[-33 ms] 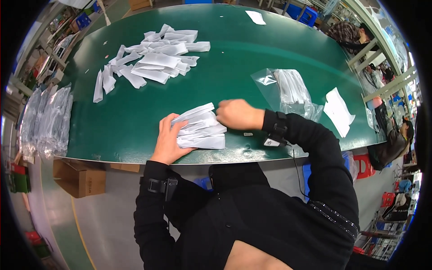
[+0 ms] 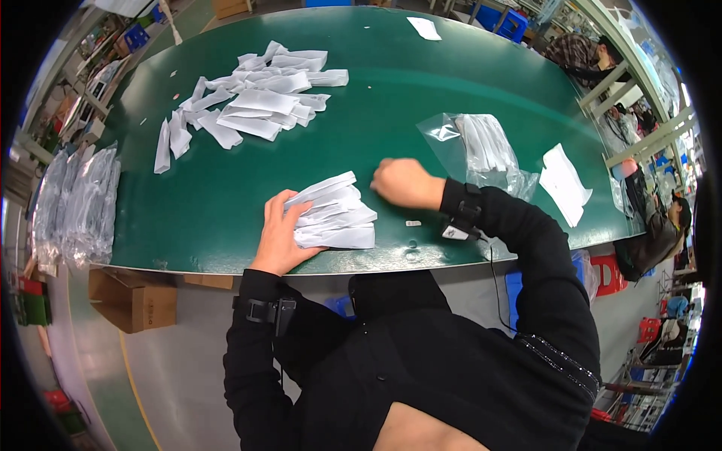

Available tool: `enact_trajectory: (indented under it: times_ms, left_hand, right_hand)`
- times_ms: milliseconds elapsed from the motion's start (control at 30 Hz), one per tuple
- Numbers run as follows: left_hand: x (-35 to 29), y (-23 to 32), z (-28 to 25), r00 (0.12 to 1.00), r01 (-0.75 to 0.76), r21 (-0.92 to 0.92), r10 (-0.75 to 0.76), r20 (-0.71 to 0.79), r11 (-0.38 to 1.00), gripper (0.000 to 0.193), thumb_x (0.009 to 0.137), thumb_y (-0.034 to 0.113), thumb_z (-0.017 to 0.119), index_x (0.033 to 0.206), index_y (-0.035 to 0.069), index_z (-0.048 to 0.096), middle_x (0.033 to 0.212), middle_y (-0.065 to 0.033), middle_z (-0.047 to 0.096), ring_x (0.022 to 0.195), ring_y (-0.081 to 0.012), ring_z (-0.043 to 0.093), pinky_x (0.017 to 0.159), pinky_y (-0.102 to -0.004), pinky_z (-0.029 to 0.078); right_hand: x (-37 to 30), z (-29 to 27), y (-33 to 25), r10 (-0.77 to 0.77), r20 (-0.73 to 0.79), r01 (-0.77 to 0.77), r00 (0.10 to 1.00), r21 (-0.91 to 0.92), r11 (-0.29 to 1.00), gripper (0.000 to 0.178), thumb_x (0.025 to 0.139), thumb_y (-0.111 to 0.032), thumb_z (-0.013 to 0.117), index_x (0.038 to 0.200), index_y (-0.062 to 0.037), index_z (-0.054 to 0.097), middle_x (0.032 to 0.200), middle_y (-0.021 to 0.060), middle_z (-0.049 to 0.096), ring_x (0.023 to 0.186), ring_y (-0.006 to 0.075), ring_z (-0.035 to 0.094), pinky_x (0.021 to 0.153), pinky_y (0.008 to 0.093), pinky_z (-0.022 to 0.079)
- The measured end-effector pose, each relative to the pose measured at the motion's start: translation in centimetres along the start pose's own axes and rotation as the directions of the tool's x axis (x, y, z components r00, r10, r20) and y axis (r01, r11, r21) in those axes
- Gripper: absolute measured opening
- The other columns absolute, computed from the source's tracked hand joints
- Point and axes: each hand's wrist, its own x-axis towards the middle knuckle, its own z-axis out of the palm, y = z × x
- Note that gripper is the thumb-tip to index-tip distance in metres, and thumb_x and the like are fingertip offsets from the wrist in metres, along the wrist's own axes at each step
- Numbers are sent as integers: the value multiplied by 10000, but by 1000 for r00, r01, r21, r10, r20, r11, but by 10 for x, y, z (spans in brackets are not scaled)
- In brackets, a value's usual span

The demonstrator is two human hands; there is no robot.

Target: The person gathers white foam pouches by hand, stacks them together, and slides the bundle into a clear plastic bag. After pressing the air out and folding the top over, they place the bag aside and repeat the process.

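Note:
My left hand [image 2: 277,239] is closed around the left end of a row of folded white strips [image 2: 338,218] near the table's front edge. Its thumb lies over the top and its fingers press the far side. To the right of these strips hovers my right hand [image 2: 404,183], curled into a fist and apart from them. Its fingertips are slightly blurred, and the inside of the fist is hidden. Past it, a clear plastic bag [image 2: 485,150] holds a bundle of similar strips. A small pale tag [image 2: 413,223] lies just below the fist.
Farther off on the green table [image 2: 376,128] spreads a loose pile of white strips [image 2: 263,105]. Plastic-wrapped bundles [image 2: 79,203] are stacked at the left end, white sheets [image 2: 564,188] at the right. A cardboard box [image 2: 150,304] stands on the floor. Other people sit beyond the right side.
My right hand has moved a little to the right, away from the folded strips. My left hand keeps its hold on them.

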Motion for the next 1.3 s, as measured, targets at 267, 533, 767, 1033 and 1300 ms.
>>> enact_trajectory:
  times_ms: [267,533,767,1033,1300]
  left_hand:
    - [4,-3,-7,1000,-23,68,24,-10,997,875,517,194,891,1310,137,527,1326,-157,390,1216,-366,390,1007,-434,390]
    - [19,-8,2,988,-147,98,152,-38,984,843,538,235,868,1296,107,520,1288,-176,425,1197,-388,395,1015,-458,363]
    - [-15,-27,7,991,-40,-51,33,-132,998,899,706,296,784,1415,-8,322,1341,-249,415,1250,-426,378,1062,-505,301]
    - [-6,-39,24,983,37,199,0,-183,979,758,861,436,672,1442,74,344,1367,-195,463,1220,-345,461,1079,-410,316]
    - [29,9,26,955,-14,-510,-141,-262,860,344,1011,174,401,1255,-23,541,1203,-155,556,1103,-269,541,968,-384,412]
  right_hand:
    - [11,14,2,301,62,-294,952,465,835,287,818,-276,678,689,-22,640,733,120,657,674,275,638,623,359,503]
    - [-1,-12,3,204,-371,-185,906,85,979,384,726,-299,745,974,-26,641,1057,182,629,938,310,606,779,394,496]
    - [49,80,-14,-355,-101,352,930,-41,935,1067,533,-699,761,1312,-38,454,1223,259,442,1110,413,442,914,520,390]
    - [51,80,-18,-317,-118,318,941,-6,948,844,615,-508,781,1277,-70,492,1061,232,494,1004,394,472,808,477,444]
    - [-1,35,-30,-101,-212,108,972,21,994,748,630,-368,788,1264,-62,535,1046,237,517,982,395,514,749,468,500]
